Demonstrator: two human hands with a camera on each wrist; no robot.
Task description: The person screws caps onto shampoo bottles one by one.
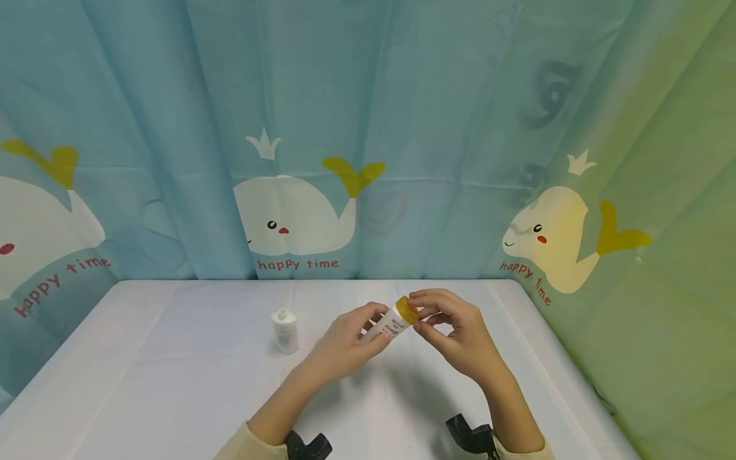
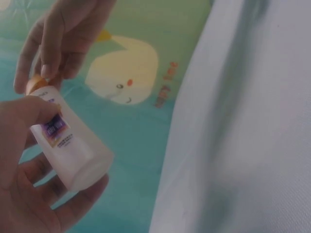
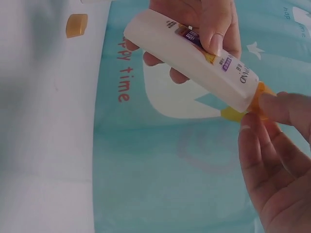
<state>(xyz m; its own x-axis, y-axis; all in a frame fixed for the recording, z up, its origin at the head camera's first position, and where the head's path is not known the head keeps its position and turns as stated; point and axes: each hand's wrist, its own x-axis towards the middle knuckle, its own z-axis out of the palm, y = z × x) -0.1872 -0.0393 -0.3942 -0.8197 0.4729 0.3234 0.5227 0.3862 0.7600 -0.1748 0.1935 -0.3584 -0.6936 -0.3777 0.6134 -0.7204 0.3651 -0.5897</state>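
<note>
Orange-capped bottle (image 3: 190, 58) tilted above the white table (image 1: 172, 396)

The left hand (image 1: 347, 338) grips the bottle's body, its thumb on the printed label (image 3: 188, 35). The right hand (image 1: 464, 329) pinches the orange cap (image 1: 406, 310) between thumb and fingers. Held clear of the tabletop, the bottle leans with its cap end up toward the right hand. Left of the left hand, a second white bottle (image 1: 285, 332) stands upright, uncapped. A loose gold cap (image 3: 77, 25) lies on the table. Behind hangs a blue and green curtain (image 1: 448, 96) with printed whales (image 1: 296, 217).
</note>
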